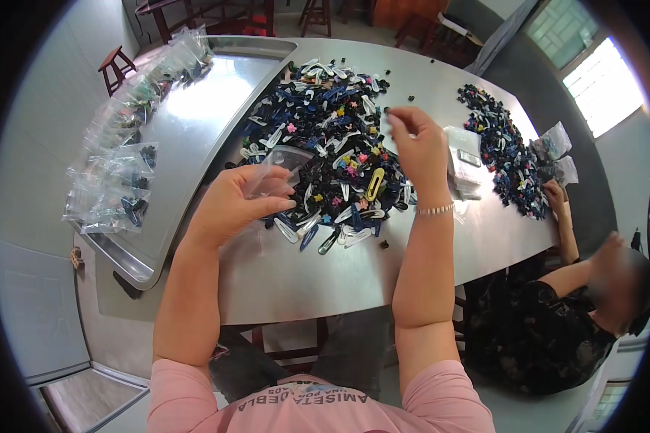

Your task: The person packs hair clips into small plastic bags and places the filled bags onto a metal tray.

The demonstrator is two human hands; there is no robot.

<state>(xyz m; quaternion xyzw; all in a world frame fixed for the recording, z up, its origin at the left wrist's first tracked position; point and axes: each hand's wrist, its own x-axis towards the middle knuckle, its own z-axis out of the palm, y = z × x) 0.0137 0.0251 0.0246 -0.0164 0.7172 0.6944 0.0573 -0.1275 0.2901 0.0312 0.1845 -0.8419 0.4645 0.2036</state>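
Note:
My left hand (240, 205) is closed on a clear plastic bag (269, 177), pinched between thumb and fingers above the near left side of a large heap of hair clips (325, 108). The heap mixes black, navy and white clips with small colored flower and star pieces. A yellow snap clip (375, 185) lies on its right side. Over the heap's right edge, my right hand (420, 144) has its fingers curled together. A tiny black piece shows at its fingertips; whether it is held or lies on the table behind, I cannot make out.
A metal tray (195, 108) at left carries a row of filled clear bags (123, 162). Right of my right hand lies a stack of clear bags (464, 162). Another person (556, 317) sits at right by a second clip heap (502, 144), with two filled bags (556, 144) nearby.

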